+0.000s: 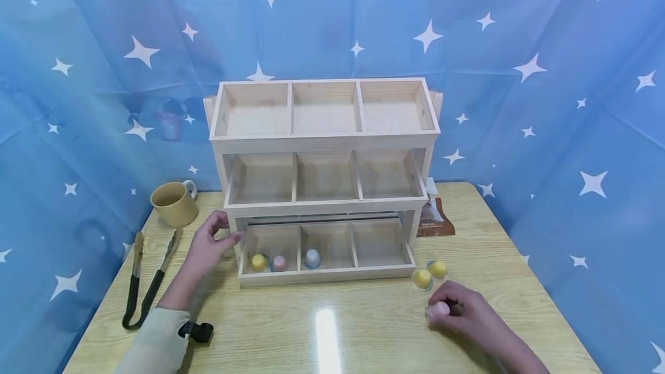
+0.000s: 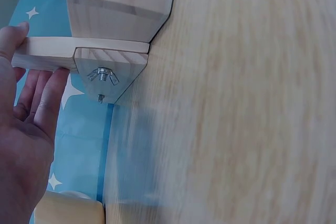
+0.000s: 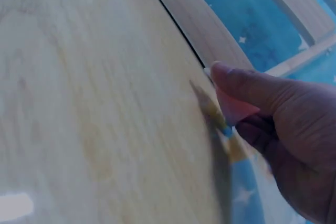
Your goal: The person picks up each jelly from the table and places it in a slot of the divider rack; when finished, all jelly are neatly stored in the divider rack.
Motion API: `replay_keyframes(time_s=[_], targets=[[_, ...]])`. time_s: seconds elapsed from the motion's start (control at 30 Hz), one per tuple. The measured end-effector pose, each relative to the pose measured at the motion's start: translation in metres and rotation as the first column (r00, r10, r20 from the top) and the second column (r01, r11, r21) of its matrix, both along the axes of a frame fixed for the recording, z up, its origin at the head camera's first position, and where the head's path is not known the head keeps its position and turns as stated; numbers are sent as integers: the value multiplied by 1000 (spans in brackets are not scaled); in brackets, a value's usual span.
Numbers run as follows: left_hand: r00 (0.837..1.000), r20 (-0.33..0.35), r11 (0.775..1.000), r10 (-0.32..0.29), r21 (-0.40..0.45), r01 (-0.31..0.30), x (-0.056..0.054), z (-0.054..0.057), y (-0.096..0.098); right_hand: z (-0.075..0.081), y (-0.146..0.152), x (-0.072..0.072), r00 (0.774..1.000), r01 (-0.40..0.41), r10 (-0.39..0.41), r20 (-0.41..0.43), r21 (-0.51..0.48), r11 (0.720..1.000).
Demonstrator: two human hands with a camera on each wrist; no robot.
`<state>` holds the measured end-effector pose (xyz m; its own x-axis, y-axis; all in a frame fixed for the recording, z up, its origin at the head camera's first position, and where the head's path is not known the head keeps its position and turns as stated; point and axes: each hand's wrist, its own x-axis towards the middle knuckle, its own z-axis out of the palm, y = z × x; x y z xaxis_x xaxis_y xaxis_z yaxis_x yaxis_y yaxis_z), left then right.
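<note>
A three-tier wooden rack (image 1: 324, 144) stands in the middle of the table, each tier split into three compartments. My left hand (image 1: 208, 247) grips its left side post (image 2: 47, 45), thumb on one face and fingers on the other. In my right hand (image 1: 467, 311), a small pink jelly cup (image 3: 236, 109) is pinched between thumb and fingers, close over the table right of the rack. Two yellow jelly cups (image 1: 430, 275) lie just beyond that hand. The bottom tier's left compartment has a yellow cup (image 1: 259, 262) and a pink cup (image 1: 279, 263); its middle one has a white cup (image 1: 313, 257).
Black-handled tongs (image 1: 142, 293) lie at the table's left edge, with a tan mug (image 1: 175, 204) behind them. A brown packet (image 1: 437, 219) is partly hidden behind the rack's right side. A blue star-patterned curtain (image 1: 332, 16) hangs behind the table.
</note>
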<state>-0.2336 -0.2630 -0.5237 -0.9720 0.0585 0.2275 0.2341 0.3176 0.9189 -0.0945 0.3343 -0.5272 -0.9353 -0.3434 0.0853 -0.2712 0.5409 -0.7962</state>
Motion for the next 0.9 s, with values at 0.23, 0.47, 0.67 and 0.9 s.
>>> replay_keyframes(time_s=[0.23, 0.47, 0.67, 0.9], targets=[[1000, -1, 1000, -7, 9, 7, 1, 0, -1, 11, -17, -11, 973, 53, -45, -228, 31, 998], [1000, -4, 1000, -15, 4, 15, 0, -1, -1, 22, -36, -32, 939, -58, 54, -339, 0, 998], [1000, 2, 1000, -13, -3, 13, -1, -1, 0, 30, -58, -49, 926, -95, 93, -367, 12, 995], [1000, -14, 1000, -4, -21, 3, -1, -1, -1, 40, -87, -70, 916, -135, 136, -378, 31, 990]])
